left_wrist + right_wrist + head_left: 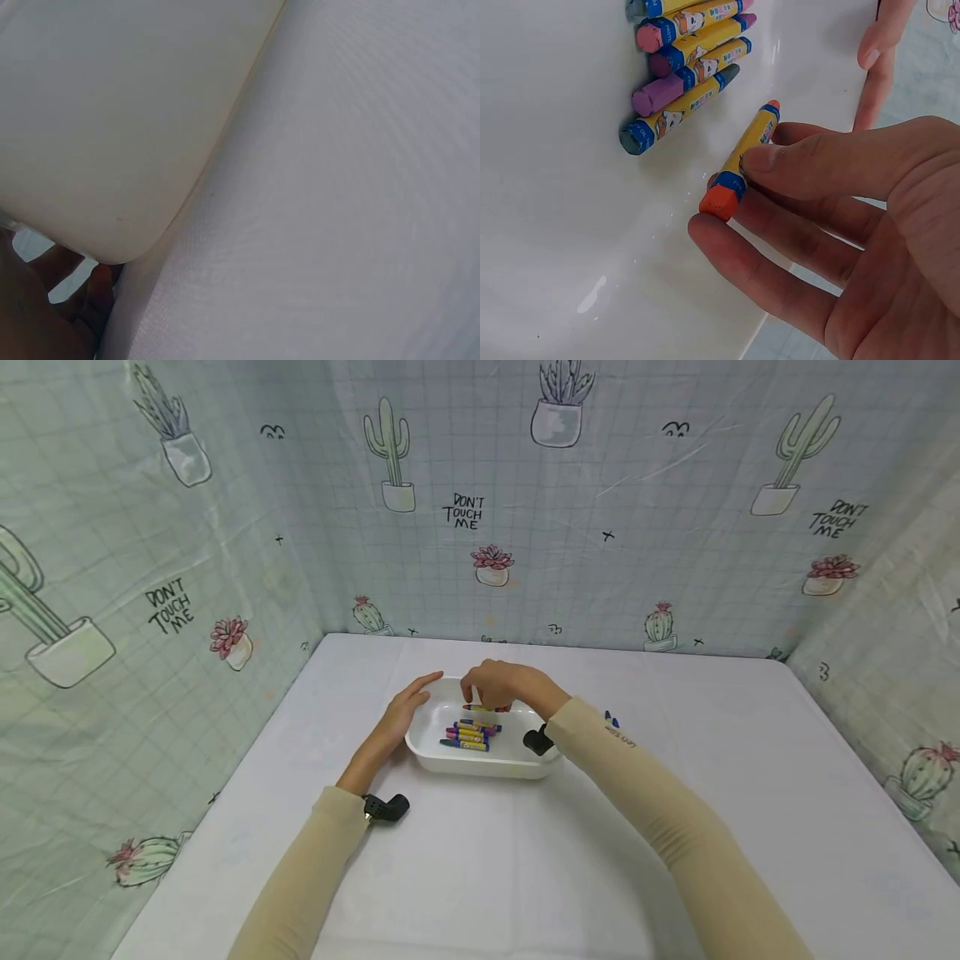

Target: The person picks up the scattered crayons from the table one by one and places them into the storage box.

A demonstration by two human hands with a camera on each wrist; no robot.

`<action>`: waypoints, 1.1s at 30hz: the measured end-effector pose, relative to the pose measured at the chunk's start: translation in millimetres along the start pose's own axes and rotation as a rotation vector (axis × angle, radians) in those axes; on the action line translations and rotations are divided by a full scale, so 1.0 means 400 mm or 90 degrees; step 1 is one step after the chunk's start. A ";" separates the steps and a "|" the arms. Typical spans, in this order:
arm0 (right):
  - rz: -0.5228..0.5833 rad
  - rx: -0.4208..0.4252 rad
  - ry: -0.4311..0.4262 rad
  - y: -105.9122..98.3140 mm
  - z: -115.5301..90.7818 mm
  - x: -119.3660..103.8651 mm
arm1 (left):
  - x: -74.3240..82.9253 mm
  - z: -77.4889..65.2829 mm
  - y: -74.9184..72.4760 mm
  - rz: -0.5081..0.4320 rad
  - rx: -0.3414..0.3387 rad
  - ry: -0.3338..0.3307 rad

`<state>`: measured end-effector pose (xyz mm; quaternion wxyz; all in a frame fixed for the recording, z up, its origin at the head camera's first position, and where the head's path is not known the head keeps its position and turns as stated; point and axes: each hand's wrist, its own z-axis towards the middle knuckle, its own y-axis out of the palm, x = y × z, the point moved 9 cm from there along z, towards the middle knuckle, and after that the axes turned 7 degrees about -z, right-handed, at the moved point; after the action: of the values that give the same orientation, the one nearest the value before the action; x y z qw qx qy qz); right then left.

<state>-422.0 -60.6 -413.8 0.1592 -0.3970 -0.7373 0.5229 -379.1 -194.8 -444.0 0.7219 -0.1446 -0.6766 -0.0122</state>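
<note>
A white tray holds a row of several crayons with yellow and blue wrappers, lying side by side. Above its far part, my right hand pinches an orange crayon between thumb and fingers; in the right wrist view one fingertip is by its blunt orange end. My left hand grips the tray's left end, the thumb over the rim and other fingers along the outside. In the left wrist view the tray's outer wall fills the upper left, with some dark, partly hidden fingers at its corner.
Small blue objects lie on the white-covered table right of the tray, partly hidden behind the right sleeve. A cactus-print curtain stands around the table's back and sides.
</note>
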 end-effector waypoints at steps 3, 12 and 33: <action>0.002 -0.005 0.000 0.006 -0.003 0.000 | 0.003 -0.006 0.004 -0.002 -0.001 -0.001; 0.019 -0.041 0.015 0.027 -0.004 -0.005 | 0.007 -0.014 0.004 0.000 -0.006 0.004; 0.014 -0.053 0.021 0.048 0.001 0.011 | -0.071 0.032 -0.018 0.009 0.029 0.027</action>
<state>-417.1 -55.1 -432.0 0.1490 -0.4199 -0.7515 0.4865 -395.6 -204.0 -470.1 0.7392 -0.1326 -0.6603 0.0049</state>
